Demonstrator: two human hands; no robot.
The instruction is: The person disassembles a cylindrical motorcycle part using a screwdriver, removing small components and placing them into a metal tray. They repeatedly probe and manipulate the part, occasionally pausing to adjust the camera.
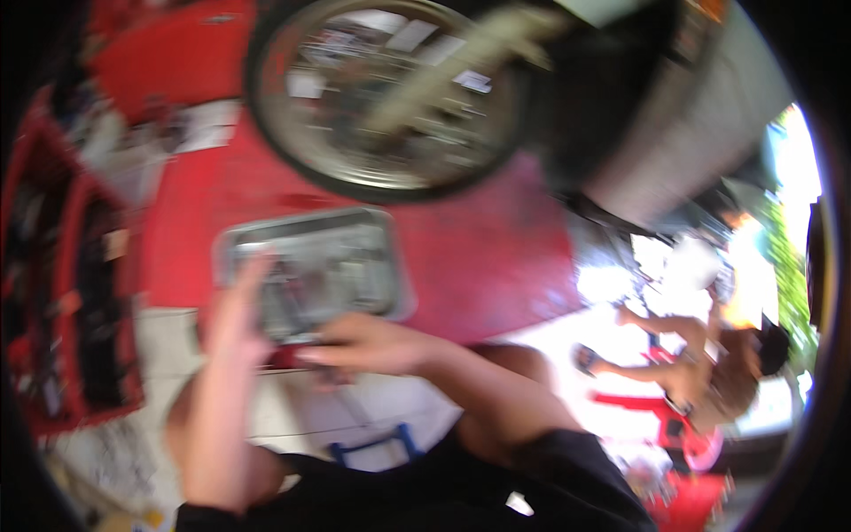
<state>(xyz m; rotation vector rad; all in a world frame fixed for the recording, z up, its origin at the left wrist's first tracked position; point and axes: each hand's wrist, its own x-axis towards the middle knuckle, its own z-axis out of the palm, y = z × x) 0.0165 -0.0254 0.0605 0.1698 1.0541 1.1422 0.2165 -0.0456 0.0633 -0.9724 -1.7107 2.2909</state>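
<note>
Both hands — left hand point(238, 312), right hand point(363, 344) — at metal tray point(401, 266) (contents blurred); grip unclear.

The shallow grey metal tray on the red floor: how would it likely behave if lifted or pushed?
The shallow grey metal tray looks rigid, so it probably keeps its shape. Small parts, blurred here, seem to lie in it and could slide or spill if it tilts. Flat on the red floor, it would likely slide, not tip.
</note>
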